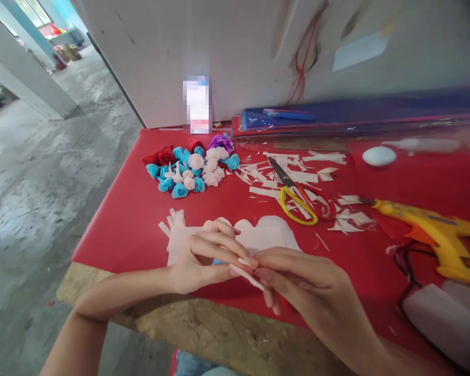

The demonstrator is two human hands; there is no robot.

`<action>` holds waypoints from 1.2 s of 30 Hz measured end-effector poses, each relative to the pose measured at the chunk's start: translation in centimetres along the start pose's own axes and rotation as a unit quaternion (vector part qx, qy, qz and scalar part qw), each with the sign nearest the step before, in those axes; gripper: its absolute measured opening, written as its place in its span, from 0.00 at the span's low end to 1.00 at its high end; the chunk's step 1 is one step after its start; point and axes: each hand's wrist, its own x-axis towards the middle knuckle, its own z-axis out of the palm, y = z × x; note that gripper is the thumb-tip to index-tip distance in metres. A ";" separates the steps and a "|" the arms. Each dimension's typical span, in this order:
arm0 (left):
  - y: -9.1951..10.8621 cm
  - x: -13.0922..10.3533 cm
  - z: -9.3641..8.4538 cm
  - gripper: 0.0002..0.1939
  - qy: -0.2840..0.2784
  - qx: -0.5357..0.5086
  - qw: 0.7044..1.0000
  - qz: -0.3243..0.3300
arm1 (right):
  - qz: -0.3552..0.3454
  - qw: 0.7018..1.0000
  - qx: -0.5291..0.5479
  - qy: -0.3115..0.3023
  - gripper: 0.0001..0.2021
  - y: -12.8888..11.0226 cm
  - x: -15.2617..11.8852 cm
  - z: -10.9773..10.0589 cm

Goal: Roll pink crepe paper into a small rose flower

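Low in the frame's middle, the left hand (203, 261) and right hand (297, 284) meet above the near edge of the bench (133, 219), which wears a red cover. Both grips are pinched on a thin pale paper strip (246, 274), fingertips of each hand closing on it from either side. Just behind the hands lies a pale paper cutout (258, 235) with scalloped edges, flat on the red cover.

Up and left of centre sits a heap of small paper roses (191, 167) in blue, pale pink, red and purple. Right of centre, scissors (297, 198) with yellow and red handles lie among pale scraps (297, 172). At the right edge rests a yellow glue gun (434, 230), and above it a white oval (379, 155). Along the upper right, packs of coloured sheets (356, 117) lie against the wall.

A small carton (198, 104) stands at the wall behind the roses; its face is blurred, so no writing can be read.
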 end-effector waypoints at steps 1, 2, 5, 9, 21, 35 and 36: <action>0.0 0.1 0.0 0.16 -0.007 -0.008 1.000 0.000 | 0.042 0.998 0.044 -0.020 0.09 0.0 0.0 -0.1; 0.0 0.1 -0.1 0.15 -0.016 -0.017 1.000 -0.003 | 0.089 0.991 0.092 -0.042 0.09 0.1 0.0 -0.1; -0.2 0.1 -0.3 0.15 -0.044 -0.044 0.998 -0.025 | 0.198 0.949 0.227 -0.091 0.10 0.5 0.1 0.0; -0.5 0.0 -0.4 0.12 -0.057 -0.066 0.995 -0.046 | 0.259 0.901 0.321 -0.131 0.09 1.0 0.3 0.2; -0.6 -0.1 0.0 0.14 -0.065 -0.123 0.989 -0.057 | 0.235 0.873 0.386 -0.184 0.08 1.6 0.6 0.1; -1.6 0.4 -0.2 0.03 0.104 -0.182 0.951 -0.226 | 0.025 0.908 -0.412 0.075 0.09 2.2 4.7 -5.7; -2.0 0.5 -0.3 0.04 0.130 -0.191 0.938 -0.257 | 0.027 0.888 -0.448 0.104 0.11 2.9 5.2 -6.7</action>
